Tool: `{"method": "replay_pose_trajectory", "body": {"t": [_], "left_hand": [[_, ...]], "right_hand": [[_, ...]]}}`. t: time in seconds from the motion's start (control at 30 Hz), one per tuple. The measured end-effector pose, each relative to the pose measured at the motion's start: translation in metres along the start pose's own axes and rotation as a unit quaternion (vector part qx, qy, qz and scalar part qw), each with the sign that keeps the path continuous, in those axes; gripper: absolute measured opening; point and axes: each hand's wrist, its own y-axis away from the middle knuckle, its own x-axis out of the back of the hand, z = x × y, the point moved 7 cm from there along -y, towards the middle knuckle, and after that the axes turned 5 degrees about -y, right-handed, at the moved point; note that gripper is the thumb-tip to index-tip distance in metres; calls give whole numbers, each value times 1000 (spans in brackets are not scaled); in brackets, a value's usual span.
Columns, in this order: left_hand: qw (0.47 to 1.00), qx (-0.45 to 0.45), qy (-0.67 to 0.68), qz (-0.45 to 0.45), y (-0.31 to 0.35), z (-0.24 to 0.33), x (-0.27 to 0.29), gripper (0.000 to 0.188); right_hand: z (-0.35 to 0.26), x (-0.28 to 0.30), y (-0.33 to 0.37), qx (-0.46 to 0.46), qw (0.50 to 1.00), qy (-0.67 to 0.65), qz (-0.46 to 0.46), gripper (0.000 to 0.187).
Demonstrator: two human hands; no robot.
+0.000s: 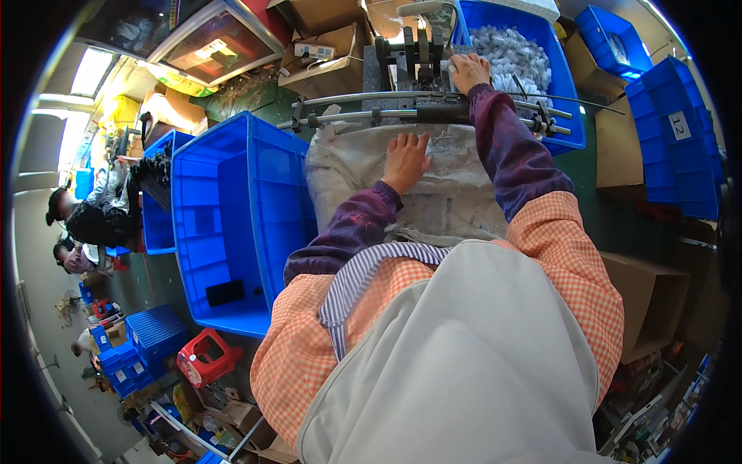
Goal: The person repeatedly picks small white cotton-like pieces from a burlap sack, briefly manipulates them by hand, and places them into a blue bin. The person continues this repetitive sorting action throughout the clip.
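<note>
My left hand point(407, 162) lies on a pale, worn cloth point(456, 203) spread in front of me, its fingers stretched out and holding nothing. Farther forward and to the right, my right hand point(469, 72) is at the right side of a bench machine point(413, 66), beside a blue bin point(570, 127) heaped with small clear-white plastic pieces point(510, 58). Its fingers are bent together; whatever they hold, if anything, is too small to make out. Metal rods point(363, 116) run crosswise along the machine's near side, between the cloth and the dark upright parts.
A large blue crate point(212, 201) stands at my left with a dark flat object point(225, 294) inside. Behind it are a red stool point(207, 357) and stacked blue crates point(154, 336). Cardboard boxes point(645, 301) and an upright blue crate point(672, 139) are on the right. Other people are at far left.
</note>
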Motion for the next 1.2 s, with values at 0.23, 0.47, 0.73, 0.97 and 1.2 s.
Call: {"method": "replay_pose_trajectory", "body": {"t": [0.23, 0.47, 0.73, 0.97, 1.2], "left_hand": [[1000, 0, -8, -4, 3, -5, -13, 41], [1000, -18, -17, -9, 4, -5, -12, 34], [994, -84, 38, 60, 1, -1, -2, 33], [994, -52, 99, 20, 1, -3, -3, 36], [981, -52, 177, 55, -1, 2, 12, 26]], "right_hand": [[9, 8, 4, -128, 990, 33, -50, 27], [8, 23, 28, -103, 994, 42, 16, 32], [-41, 4, 16, -88, 995, 37, 5, 32], [-46, -1, 17, -73, 995, 49, 48, 27], [16, 3, 13, -80, 997, 1, 1, 25]]}}
